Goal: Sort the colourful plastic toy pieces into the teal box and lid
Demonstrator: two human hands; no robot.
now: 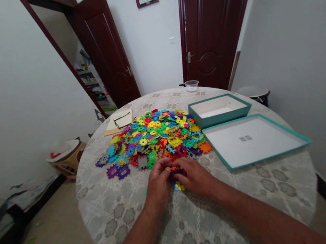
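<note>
Holding, both hands curled and closed: my left hand (157, 176) and my right hand (191, 174), together on one small cluster of purple and red-orange toothed plastic pieces (175, 171), partly hidden, at the near middle of the round table in a grey floral cloth (114, 211). At its near side: one yellow-and-blue toothed plastic piece (179, 186); whether joined to the cluster, I cannot tell. Beyond my hands: one broad heap of multicoloured toothed plastic pieces (155, 131). Left near edge of heap: purple square window-like piece (123, 172), lying flat. Far left: black-framed glasses (116, 124) on a cream pad (111, 126). Right: one open teal-sided box with white interior (222, 120), far; one shallow teal-rimmed white tray (244, 151), nearer. Far edge: one clear plastic bowl (191, 84).
</note>
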